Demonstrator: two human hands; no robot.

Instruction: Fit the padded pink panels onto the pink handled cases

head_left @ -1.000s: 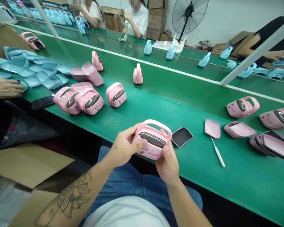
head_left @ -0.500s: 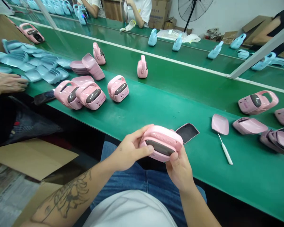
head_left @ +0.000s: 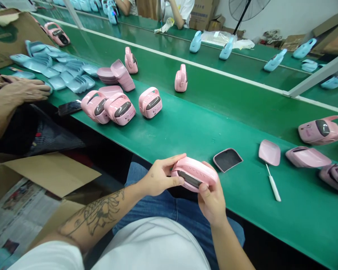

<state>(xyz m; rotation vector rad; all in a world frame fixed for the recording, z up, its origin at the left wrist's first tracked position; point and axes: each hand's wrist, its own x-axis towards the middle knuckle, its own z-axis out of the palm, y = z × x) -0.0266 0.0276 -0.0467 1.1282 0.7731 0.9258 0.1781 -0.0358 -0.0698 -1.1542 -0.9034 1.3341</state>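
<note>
Between my hands, just off the front edge of the green bench, is a pink plastic speaker-like case [head_left: 198,168] with a carrying handle and a dark window. My left hand [head_left: 162,176] grips its left end, thumb beside the window. At the right end my right hand [head_left: 212,200] holds it, thumb on the front and fingers partly hidden behind. A pink panel with a black lining [head_left: 228,159] lies just beyond my right hand. Farther right, a white-handled screwdriver [head_left: 274,187] touches a pink panel [head_left: 269,152].
Several pink cases [head_left: 119,108] stand at left beside stacked pink panels [head_left: 123,75], a phone [head_left: 69,107] and light-blue panels [head_left: 64,77]. A co-worker's hand [head_left: 28,90] rests there. More panels [head_left: 308,156] lie at right. An open cardboard box [head_left: 53,174] sits below left.
The view has shifted, so the bench things appear farther right. The pink case has turned slightly in my hands, its handle side now more toward me. Both hands keep their hold.
</note>
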